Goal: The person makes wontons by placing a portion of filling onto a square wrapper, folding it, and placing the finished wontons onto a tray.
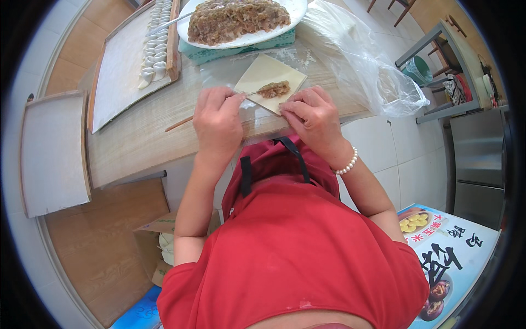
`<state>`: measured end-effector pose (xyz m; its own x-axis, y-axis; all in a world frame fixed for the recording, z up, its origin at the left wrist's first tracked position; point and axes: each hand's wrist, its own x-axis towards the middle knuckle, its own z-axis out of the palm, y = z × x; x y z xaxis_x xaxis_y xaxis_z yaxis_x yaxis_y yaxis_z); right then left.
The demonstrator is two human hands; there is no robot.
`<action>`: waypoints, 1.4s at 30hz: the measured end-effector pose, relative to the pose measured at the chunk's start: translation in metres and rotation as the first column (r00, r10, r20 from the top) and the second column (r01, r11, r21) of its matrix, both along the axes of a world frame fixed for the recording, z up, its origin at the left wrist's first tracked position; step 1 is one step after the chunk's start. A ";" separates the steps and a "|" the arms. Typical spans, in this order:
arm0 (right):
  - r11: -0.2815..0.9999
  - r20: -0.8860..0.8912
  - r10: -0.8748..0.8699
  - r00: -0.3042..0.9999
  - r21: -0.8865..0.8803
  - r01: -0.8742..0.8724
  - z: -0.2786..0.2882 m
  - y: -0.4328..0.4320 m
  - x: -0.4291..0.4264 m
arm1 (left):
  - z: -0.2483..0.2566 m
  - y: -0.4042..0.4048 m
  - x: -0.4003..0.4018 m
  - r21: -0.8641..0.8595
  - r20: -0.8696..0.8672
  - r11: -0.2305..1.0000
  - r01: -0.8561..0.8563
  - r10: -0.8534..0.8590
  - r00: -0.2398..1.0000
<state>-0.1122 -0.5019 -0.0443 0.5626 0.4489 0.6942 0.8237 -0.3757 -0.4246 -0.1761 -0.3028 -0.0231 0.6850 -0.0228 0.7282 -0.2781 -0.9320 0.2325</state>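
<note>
A thin stick with a brown wooden handle (178,123) is gripped in my left hand (218,117). Its far end reaches the meat filling (274,89). That filling lies in a small oblong heap on a pale square dough wrapper (263,68), near the table's front edge. At the wrapper's near right edge, the fingertips of my right hand (312,113) are pinched together on the dough. Beyond it, a white oval plate (242,46) carries a large mound of filling (238,20), with a metal utensil (168,24) leaning over the rim.
The plate rests on a green patterned box (246,51). To the left, a wood-framed tray (123,66) holds rows of folded dumplings (156,53); another pale tray (55,152) stands beside it. A clear plastic bag (370,70) hangs over the right edge of the wooden table (135,144).
</note>
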 end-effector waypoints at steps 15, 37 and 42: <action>0.992 -0.095 0.092 0.991 -0.083 -0.100 0.020 0.004 0.011 | -0.006 0.007 0.004 -0.279 -0.101 0.960 -0.011 -0.018 0.995; 0.997 -0.004 0.081 0.997 -0.006 -0.081 -0.001 0.007 0.003 | -0.013 -0.003 -0.028 -0.215 -0.145 0.961 -0.175 0.146 0.979; 0.997 -0.007 0.076 0.997 0.008 -0.076 -0.005 0.006 0.002 | -0.015 -0.007 -0.019 -0.145 -0.123 0.968 -0.206 0.189 0.974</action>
